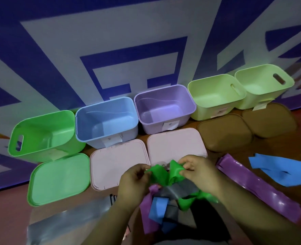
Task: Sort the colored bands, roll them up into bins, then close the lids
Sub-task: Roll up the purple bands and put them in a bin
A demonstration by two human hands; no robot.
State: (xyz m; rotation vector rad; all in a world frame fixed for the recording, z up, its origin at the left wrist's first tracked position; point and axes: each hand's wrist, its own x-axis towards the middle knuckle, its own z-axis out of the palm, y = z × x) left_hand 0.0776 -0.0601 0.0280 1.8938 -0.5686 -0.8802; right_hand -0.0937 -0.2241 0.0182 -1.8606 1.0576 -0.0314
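Left hand [133,181] and right hand [197,170] both pinch green band [161,174]; green bin [65,128] at 10 o'clock, nearer left hand.

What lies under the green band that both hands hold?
Under the green band lie a gray band, a purple band and a blue band, tangled. What lies below them is covered.

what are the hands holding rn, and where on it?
The green band: the left hand pinches its left edge, the right hand pinches its bunched upper part.
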